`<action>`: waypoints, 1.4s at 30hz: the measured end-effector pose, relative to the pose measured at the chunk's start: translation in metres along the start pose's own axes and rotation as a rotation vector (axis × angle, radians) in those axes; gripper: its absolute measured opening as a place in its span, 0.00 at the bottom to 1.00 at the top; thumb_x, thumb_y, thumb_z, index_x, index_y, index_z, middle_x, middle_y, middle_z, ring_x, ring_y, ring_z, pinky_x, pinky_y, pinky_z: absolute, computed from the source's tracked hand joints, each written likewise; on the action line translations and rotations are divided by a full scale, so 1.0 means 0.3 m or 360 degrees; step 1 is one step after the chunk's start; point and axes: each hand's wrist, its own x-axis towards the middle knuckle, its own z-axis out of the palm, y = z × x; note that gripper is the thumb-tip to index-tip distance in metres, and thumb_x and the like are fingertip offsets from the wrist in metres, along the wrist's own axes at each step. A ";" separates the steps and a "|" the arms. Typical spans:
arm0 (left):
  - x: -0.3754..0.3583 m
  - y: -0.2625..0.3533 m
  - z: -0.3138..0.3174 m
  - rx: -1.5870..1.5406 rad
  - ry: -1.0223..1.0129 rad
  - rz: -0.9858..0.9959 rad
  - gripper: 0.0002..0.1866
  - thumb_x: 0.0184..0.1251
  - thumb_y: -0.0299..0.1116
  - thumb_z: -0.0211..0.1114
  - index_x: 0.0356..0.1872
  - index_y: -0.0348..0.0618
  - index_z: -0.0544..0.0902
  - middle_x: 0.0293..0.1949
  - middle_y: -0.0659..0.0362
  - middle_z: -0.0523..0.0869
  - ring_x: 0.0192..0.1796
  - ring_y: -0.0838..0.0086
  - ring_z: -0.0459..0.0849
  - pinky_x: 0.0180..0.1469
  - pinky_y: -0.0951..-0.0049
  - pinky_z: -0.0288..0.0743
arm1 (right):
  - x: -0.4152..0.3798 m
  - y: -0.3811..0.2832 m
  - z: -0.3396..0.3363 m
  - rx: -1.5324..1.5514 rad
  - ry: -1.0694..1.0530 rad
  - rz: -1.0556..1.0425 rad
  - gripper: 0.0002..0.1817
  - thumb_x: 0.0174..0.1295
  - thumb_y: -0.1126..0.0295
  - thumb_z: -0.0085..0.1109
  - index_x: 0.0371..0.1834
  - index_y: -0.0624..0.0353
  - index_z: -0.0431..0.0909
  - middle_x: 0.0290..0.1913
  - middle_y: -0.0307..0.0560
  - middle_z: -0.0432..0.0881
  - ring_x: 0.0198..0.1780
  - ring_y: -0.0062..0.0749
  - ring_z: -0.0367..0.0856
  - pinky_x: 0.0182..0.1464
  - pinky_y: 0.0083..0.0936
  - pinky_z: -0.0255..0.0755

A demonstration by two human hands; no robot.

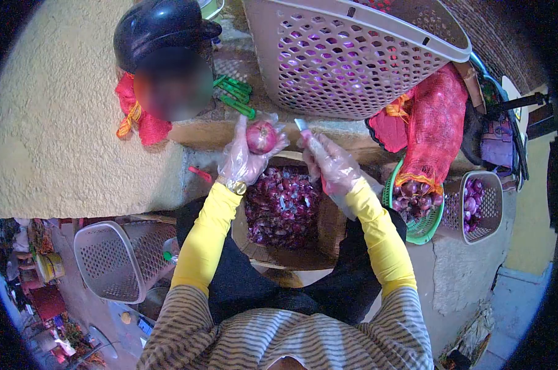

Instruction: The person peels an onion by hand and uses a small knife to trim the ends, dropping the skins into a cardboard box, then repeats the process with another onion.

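My left hand [241, 161], in a clear plastic glove, is closed around a red onion [261, 137]. The onion's upper side faces me between the thumb and fingers. Close by on the right, my gloved right hand [333, 161] grips a small knife [301, 125]. Its short blade points up and to the left, apart from the onion; the fingers hide most of its handle. Below both hands, between my knees, a cardboard box [330, 225] holds a heap of purple onion skins [282, 206].
A large plastic basket [359, 68] stands ahead. To the right are a red mesh sack [439, 117], a green basket [424, 231] of onions and a smaller crate [498, 213]. Green-handled tools [234, 92] lie ahead left. Another basket [100, 259] stands left. A dark helmet [159, 34] is upper left.
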 end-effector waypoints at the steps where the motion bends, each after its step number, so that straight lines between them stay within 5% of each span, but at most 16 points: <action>1: 0.000 -0.008 0.003 0.0021 -0.0029 -0.0055 0.32 0.79 0.56 0.51 0.67 0.37 0.68 0.65 0.46 0.77 0.64 0.51 0.78 0.66 0.40 0.75 | 0.011 0.011 -0.001 0.0092 0.0034 -0.0069 0.22 0.75 0.49 0.54 0.54 0.57 0.77 0.33 0.32 0.73 0.32 0.18 0.70 0.39 0.19 0.71; 5: -0.002 -0.031 0.014 0.0059 0.0038 -0.0111 0.32 0.79 0.55 0.52 0.67 0.36 0.69 0.64 0.45 0.78 0.64 0.54 0.79 0.66 0.43 0.75 | 0.074 0.076 -0.045 -0.0001 0.0075 -0.0375 0.23 0.75 0.49 0.54 0.56 0.59 0.78 0.35 0.40 0.79 0.35 0.26 0.78 0.42 0.27 0.76; 7: 0.008 -0.043 -0.001 -0.0010 -0.0137 -0.0163 0.33 0.79 0.56 0.51 0.67 0.33 0.70 0.63 0.45 0.79 0.63 0.55 0.80 0.67 0.49 0.75 | 0.072 0.051 -0.047 -0.0864 0.0299 -0.0781 0.27 0.67 0.45 0.63 0.52 0.61 0.80 0.40 0.51 0.85 0.40 0.39 0.85 0.45 0.35 0.78; 10: 0.012 -0.061 0.007 0.0054 -0.0248 -0.0227 0.35 0.80 0.56 0.50 0.67 0.31 0.71 0.64 0.45 0.79 0.64 0.56 0.80 0.68 0.54 0.76 | -0.020 -0.077 -0.006 -0.1464 0.0280 -0.0493 0.34 0.55 0.39 0.71 0.48 0.60 0.82 0.42 0.58 0.86 0.45 0.50 0.87 0.49 0.41 0.78; 13: -0.005 -0.064 0.024 0.0184 -0.0410 -0.0322 0.35 0.80 0.57 0.48 0.67 0.30 0.71 0.62 0.45 0.81 0.62 0.57 0.82 0.68 0.57 0.76 | -0.025 -0.090 -0.009 -0.1760 0.0270 -0.0684 0.40 0.44 0.32 0.74 0.46 0.57 0.84 0.39 0.55 0.87 0.44 0.51 0.87 0.49 0.40 0.79; 17: -0.040 -0.078 0.086 0.0193 -0.0206 -0.0362 0.33 0.81 0.56 0.47 0.63 0.31 0.75 0.56 0.46 0.85 0.57 0.59 0.85 0.66 0.58 0.77 | -0.027 -0.113 -0.002 -0.1802 0.0297 -0.0571 0.41 0.42 0.29 0.72 0.46 0.54 0.84 0.39 0.53 0.87 0.43 0.51 0.87 0.48 0.42 0.79; 33: -0.023 -0.095 0.068 0.0224 -0.0304 -0.0435 0.34 0.81 0.58 0.44 0.59 0.32 0.78 0.54 0.47 0.86 0.53 0.63 0.87 0.56 0.65 0.85 | -0.027 -0.117 0.014 -0.1945 0.0289 -0.0601 0.41 0.44 0.26 0.69 0.46 0.52 0.85 0.39 0.55 0.88 0.43 0.53 0.88 0.48 0.46 0.80; 35: -0.028 -0.098 0.071 0.0269 -0.0128 -0.0450 0.33 0.80 0.58 0.47 0.57 0.32 0.78 0.52 0.48 0.87 0.51 0.64 0.88 0.51 0.67 0.87 | -0.024 -0.111 0.017 -0.1982 0.0296 -0.0576 0.41 0.43 0.26 0.69 0.47 0.52 0.85 0.39 0.55 0.88 0.43 0.53 0.88 0.48 0.46 0.80; 42: -0.013 -0.111 0.017 0.0112 -0.0260 -0.0512 0.28 0.79 0.55 0.53 0.55 0.35 0.79 0.47 0.49 0.87 0.45 0.65 0.88 0.44 0.67 0.89 | -0.029 -0.116 0.037 -0.2059 0.0334 -0.0537 0.42 0.43 0.24 0.67 0.45 0.51 0.85 0.39 0.55 0.89 0.41 0.52 0.88 0.47 0.47 0.81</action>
